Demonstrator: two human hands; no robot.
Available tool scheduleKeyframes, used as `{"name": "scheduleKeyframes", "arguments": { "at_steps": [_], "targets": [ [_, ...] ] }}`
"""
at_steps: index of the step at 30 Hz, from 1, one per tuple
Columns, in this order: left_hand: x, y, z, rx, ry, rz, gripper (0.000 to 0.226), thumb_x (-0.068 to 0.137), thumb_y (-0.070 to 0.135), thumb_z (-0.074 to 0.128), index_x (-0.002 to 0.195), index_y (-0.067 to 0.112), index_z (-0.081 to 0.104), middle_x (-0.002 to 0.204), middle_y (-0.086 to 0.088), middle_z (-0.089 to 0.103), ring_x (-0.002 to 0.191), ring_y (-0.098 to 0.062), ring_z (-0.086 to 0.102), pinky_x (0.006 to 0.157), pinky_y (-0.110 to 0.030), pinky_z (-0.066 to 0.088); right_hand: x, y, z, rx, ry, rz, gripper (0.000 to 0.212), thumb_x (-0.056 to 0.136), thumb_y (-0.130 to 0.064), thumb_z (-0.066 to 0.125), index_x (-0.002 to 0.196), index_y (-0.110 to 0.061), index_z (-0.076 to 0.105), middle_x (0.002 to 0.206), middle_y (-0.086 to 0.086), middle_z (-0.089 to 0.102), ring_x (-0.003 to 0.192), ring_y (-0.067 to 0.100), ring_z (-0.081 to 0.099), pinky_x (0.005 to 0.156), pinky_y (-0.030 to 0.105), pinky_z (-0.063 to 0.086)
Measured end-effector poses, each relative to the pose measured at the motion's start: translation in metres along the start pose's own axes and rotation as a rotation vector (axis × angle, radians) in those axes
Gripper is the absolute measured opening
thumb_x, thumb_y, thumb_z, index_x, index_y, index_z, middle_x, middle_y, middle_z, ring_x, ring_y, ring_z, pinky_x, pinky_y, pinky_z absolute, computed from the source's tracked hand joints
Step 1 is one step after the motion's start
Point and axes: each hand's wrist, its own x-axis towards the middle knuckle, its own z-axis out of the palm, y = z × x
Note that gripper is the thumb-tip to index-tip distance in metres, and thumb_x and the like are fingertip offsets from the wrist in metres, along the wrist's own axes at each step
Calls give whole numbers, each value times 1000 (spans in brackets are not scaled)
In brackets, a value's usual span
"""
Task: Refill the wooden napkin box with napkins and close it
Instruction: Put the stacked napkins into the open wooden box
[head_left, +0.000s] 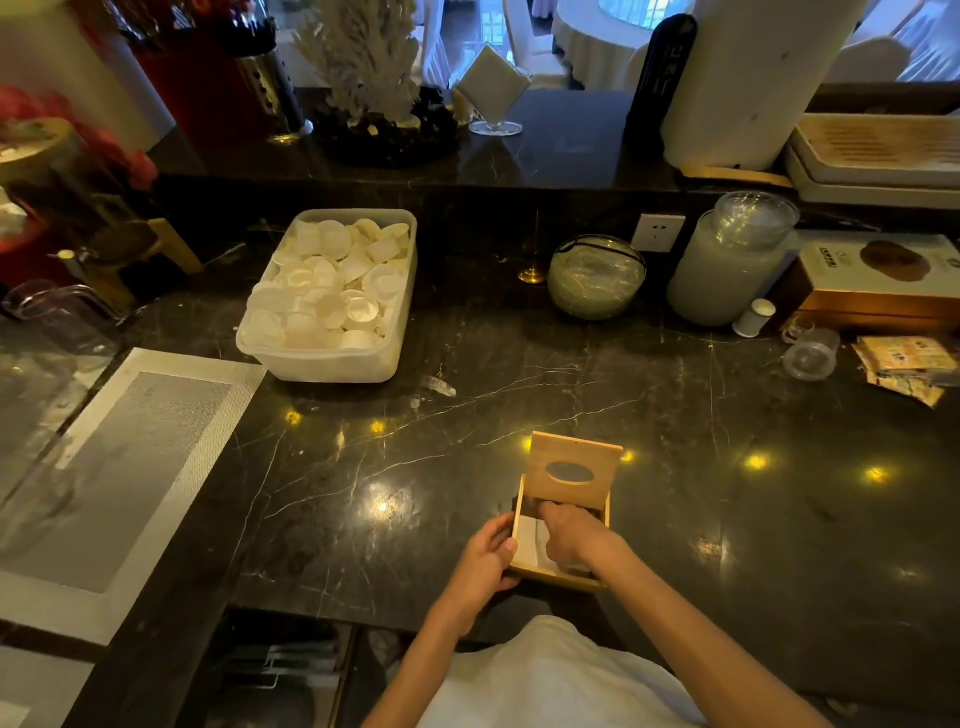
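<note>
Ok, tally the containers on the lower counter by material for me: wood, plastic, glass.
Wood: 1, the wooden napkin box, lid slid partly back
Plastic: 1, the plastic tub of white cups
Glass: 4, the glass bowl, lidded glass jar, small glass cup, clear pitcher
Total: 6
</note>
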Motion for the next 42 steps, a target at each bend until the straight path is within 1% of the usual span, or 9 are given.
{"name": "scheduleKeyframes", "arguments": {
  "at_steps": [7,11,15,20,25,30,35,39,42],
  "targets": [
    [-1,-1,1,16,5,6,38,104,11,42,139,27,46,135,-2,58,119,-17,57,95,-36,53,0,1,4,-29,52,-25,47,91,-2,54,136,-14,48,132,11,57,120,28,56,101,37,49],
    [-1,-1,2,31,9,11,38,104,13,43,140,24,45,131,-1,59,113,-12,58,95,-35,53,-2,-1,13,-65,97,-29,53,91,-14,58,141,-13,40,144,15,42,133,34,41,111,45,38],
    [-2,0,3,6,10,0,39,104,10,43,140,22,45,133,-3,58,113,-13,59,82,-26,57,-2,-1,18,-64,105,-20,55,91,-27,59,141,-16,39,145,15,38,136,35,34,112,47,33],
    [-3,2,3,-1,18,-5,39,104,10,44,140,23,45,136,-4,56,120,-18,58,87,-29,56,-2,1,16,-72,108,-29,53,92,-33,59,139,-17,42,145,12,41,136,33,37,111,45,34],
    [-3,2,3,-7,18,-14,37,103,10,44,137,25,47,129,2,59,111,-11,61,83,-26,57,-4,-1,17,-51,116,-32,53,93,-39,55,140,-20,42,146,12,41,136,32,37,110,46,35],
    [-3,1,2,7,22,-15,36,103,11,45,135,28,48,136,-2,56,121,-19,58,95,-37,56,-7,-1,15,-10,112,-47,49,94,-39,53,140,-23,44,145,10,42,134,31,39,109,45,37],
    [-3,3,2,10,19,-13,37,103,11,45,137,25,48,136,-2,57,120,-19,59,91,-33,57,-10,-1,12,6,81,-53,47,97,-39,47,141,-22,43,147,12,41,134,31,39,109,45,37],
    [-2,3,2,18,18,-27,41,104,10,44,142,23,43,139,-1,54,120,-18,58,91,-34,55,-29,-1,9,62,143,-145,44,99,-32,49,142,-24,45,143,5,50,128,24,50,101,35,44],
    [3,4,3,50,19,-37,50,103,14,45,150,25,33,146,1,49,124,-18,54,97,-37,48,-53,9,6,166,412,-208,29,98,-30,53,125,-28,62,122,-8,64,108,6,60,88,20,47]
  ]
}}
